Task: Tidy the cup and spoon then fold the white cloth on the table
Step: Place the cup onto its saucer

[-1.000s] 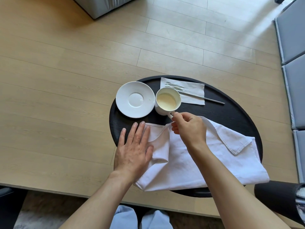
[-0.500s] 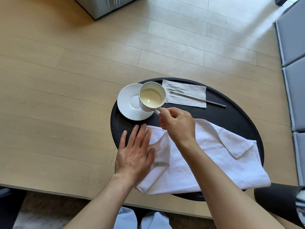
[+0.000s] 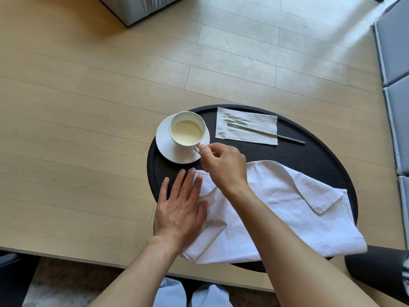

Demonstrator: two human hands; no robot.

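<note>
A white cup (image 3: 187, 131) of pale liquid stands on the white saucer (image 3: 163, 142) at the far left of the round black table (image 3: 309, 158). My right hand (image 3: 223, 165) pinches the cup's handle. My left hand (image 3: 180, 207) lies flat, fingers spread, on the left edge of the crumpled white cloth (image 3: 283, 207), which covers the near half of the table. A thin metal spoon (image 3: 276, 134) lies on a paper napkin (image 3: 247, 129) at the table's far side.
The table stands on a pale wooden floor. A grey sofa corner (image 3: 137, 7) is at the top left. Grey cushions (image 3: 396, 63) run along the right edge. A dark object (image 3: 376, 269) sits at the lower right. My knees (image 3: 190, 293) show below the table.
My right hand has carried the cup leftwards from beside the saucer onto the saucer. The left hand has stayed flat on the cloth.
</note>
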